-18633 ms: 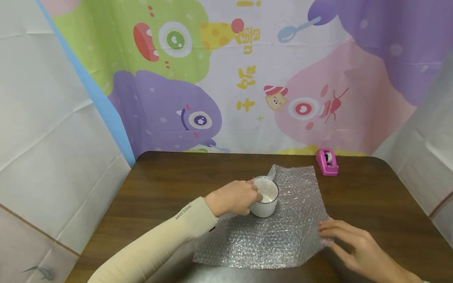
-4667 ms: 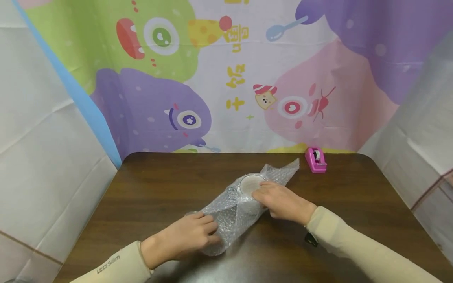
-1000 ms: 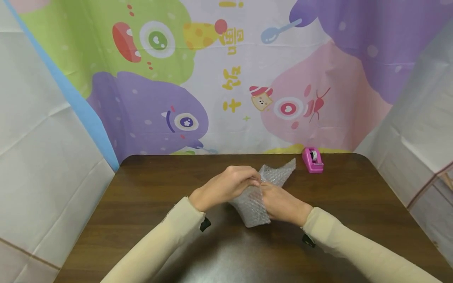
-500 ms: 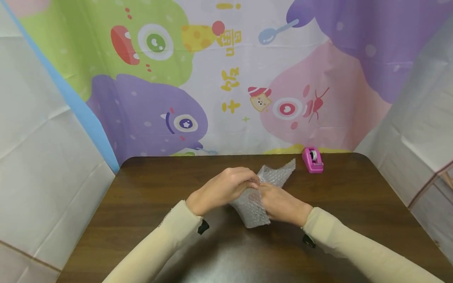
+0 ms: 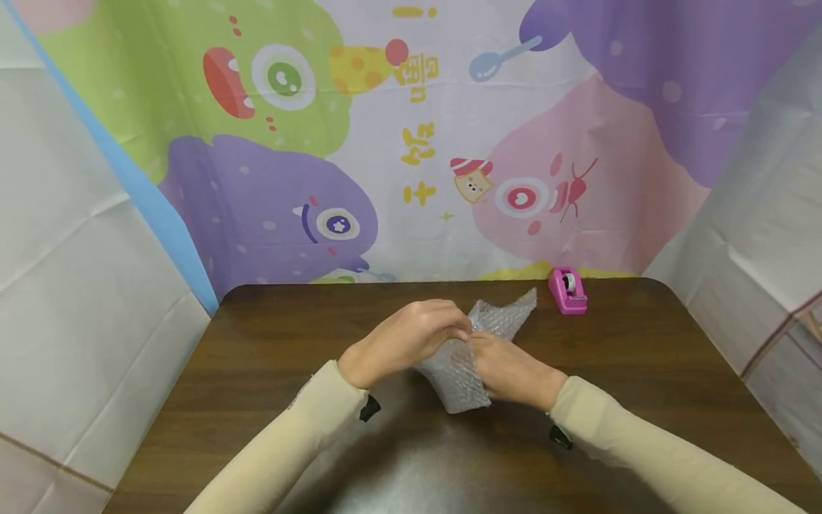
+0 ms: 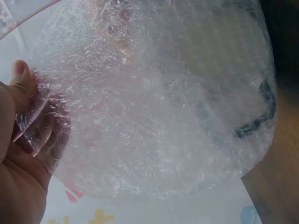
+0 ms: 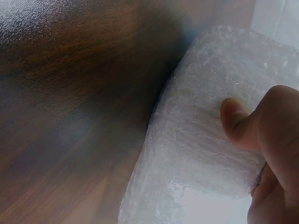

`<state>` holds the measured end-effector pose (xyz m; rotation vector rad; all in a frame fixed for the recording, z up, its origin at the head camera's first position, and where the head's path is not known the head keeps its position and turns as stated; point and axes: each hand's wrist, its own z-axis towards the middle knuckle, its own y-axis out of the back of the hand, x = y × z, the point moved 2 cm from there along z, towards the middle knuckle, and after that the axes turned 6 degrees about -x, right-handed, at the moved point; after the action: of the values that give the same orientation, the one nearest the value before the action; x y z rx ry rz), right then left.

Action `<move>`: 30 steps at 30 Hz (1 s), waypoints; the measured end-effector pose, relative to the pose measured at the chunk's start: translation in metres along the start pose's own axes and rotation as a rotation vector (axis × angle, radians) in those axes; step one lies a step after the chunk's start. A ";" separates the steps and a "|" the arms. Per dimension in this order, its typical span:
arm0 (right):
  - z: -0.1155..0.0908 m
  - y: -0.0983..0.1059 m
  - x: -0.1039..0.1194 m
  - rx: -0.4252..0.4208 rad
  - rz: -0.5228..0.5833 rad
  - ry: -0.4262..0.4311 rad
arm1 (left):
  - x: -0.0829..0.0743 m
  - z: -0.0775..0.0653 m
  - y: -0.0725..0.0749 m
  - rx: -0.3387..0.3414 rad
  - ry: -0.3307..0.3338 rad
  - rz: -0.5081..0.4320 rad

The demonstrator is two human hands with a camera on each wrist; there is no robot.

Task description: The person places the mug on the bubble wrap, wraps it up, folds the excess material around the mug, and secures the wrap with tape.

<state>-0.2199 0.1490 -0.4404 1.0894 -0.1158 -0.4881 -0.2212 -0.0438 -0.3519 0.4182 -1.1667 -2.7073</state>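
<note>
Bubble wrap point(image 5: 452, 378) surrounds a white cup near the middle of the table; the cup itself is hidden in the head view. My left hand point(image 5: 411, 335) pinches the wrap's raised end between thumb and fingers above the cup. In the left wrist view the sheet point(image 6: 135, 121) spreads from this left hand point(image 6: 23, 140). My right hand point(image 5: 514, 368) reaches under that raised flap and grips the wrapped cup. The right wrist view has the thumb point(image 7: 236, 121) pressing on the wrap point(image 7: 196, 130), the other fingers curled behind the rim, partly hidden.
A pink tape dispenser point(image 5: 568, 291) with a roll in it stands at the table's back right. Another end of the wrap point(image 5: 514, 314) sticks out toward it. Behind the brown wooden table point(image 5: 257, 357) hangs a cartoon-printed curtain point(image 5: 398, 143).
Earlier the cup stood on the spread wrap, my left hand at its rim. Then the wrap went round it, my right hand took hold, and my left lifted the near end over. Lately almost still.
</note>
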 end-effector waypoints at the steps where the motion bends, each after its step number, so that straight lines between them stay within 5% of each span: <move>1: 0.000 0.000 0.000 0.007 -0.008 -0.004 | 0.000 0.000 0.000 -0.001 -0.004 0.013; 12: -0.003 0.005 0.003 0.077 -0.068 -0.004 | -0.013 0.004 0.001 -0.110 -0.113 0.408; 18: -0.003 0.004 0.002 0.083 -0.035 -0.012 | -0.023 0.000 0.002 -0.143 -0.116 0.557; 21: -0.003 0.003 0.001 0.076 -0.046 0.002 | -0.026 -0.002 0.001 -0.130 -0.053 0.512; 26: -0.004 0.002 0.001 0.050 -0.077 0.023 | -0.024 -0.007 -0.006 -0.043 0.101 0.234; 30: -0.005 0.000 0.000 0.007 -0.022 0.016 | -0.022 -0.010 -0.011 -0.019 0.150 0.109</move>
<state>-0.2181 0.1532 -0.4423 1.1016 -0.0919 -0.4988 -0.1974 -0.0373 -0.3620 0.5290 -1.0898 -2.5434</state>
